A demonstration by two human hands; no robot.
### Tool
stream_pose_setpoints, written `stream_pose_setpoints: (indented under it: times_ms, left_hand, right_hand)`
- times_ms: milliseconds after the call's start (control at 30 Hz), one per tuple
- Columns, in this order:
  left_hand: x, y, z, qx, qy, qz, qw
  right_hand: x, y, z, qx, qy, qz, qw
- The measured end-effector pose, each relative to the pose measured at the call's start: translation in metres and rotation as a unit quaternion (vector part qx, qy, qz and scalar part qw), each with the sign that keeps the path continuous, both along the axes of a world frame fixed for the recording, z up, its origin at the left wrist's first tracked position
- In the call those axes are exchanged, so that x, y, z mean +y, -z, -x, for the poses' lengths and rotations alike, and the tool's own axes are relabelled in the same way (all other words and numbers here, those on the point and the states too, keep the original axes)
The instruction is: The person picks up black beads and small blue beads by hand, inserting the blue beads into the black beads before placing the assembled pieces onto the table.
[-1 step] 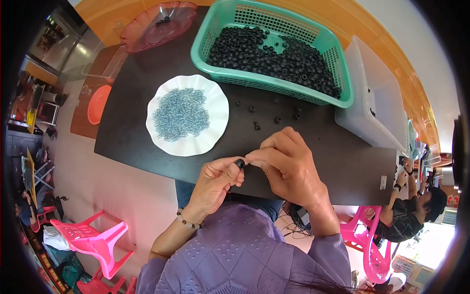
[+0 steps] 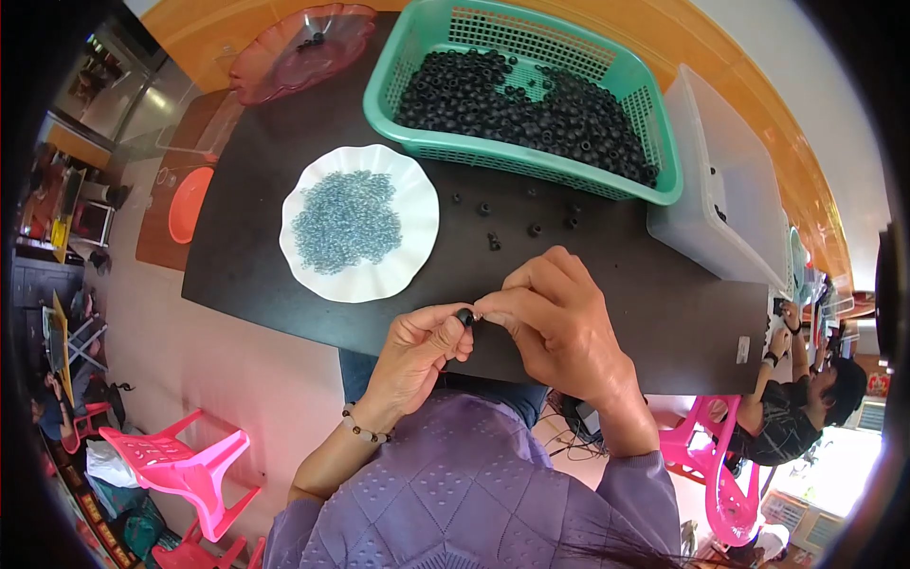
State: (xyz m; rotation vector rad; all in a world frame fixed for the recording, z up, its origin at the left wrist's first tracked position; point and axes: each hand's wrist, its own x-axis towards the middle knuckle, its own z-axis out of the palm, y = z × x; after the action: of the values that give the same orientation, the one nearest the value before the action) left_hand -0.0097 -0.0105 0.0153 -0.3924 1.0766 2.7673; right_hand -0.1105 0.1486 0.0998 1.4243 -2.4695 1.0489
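Between the thumb and forefinger of my left hand (image 2: 424, 351) is a small round black piece (image 2: 464, 317). The fingertips of my right hand (image 2: 561, 327) are pinched together right beside it, on something tiny and pale that I cannot make out. Both hands meet over the near edge of the dark table (image 2: 654, 313). Beyond them, a white scalloped plate (image 2: 425, 242) bears a heap of tiny translucent bluish pieces (image 2: 347, 223). Several loose black pieces (image 2: 535, 229) lie on the table past my right hand, similar to those in the green basket (image 2: 531, 171).
Right of the basket stands a translucent plastic bin (image 2: 711, 199) with a few black bits. A red translucent dish (image 2: 275, 71) sits at the far left. Pink plastic stools (image 2: 175, 460) are on the floor at the left. Another person (image 2: 806, 408) works at the far right.
The view has shifted very slightly. Both hands keep the same hold.
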Motion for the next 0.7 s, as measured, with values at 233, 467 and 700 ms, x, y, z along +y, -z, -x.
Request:
stream_pose_setpoints:
  times_ms: [233,467,700]
  left_hand:
    - [0.011,0.0,0.003,-0.004,0.017,0.009,1.0]
    - [0.008,0.006,0.0,0.001,0.046,-0.023,0.999]
    - [0.009,0.003,-0.003,-0.014,0.011,0.041,0.999]
  right_hand:
    - [0.015,0.002,-0.006,0.045,0.012,-0.035,0.998]
    - [0.016,0.0,-0.008,0.043,0.001,-0.053,0.998]
    - [0.012,-0.001,-0.01,0.052,0.002,-0.097,0.994]
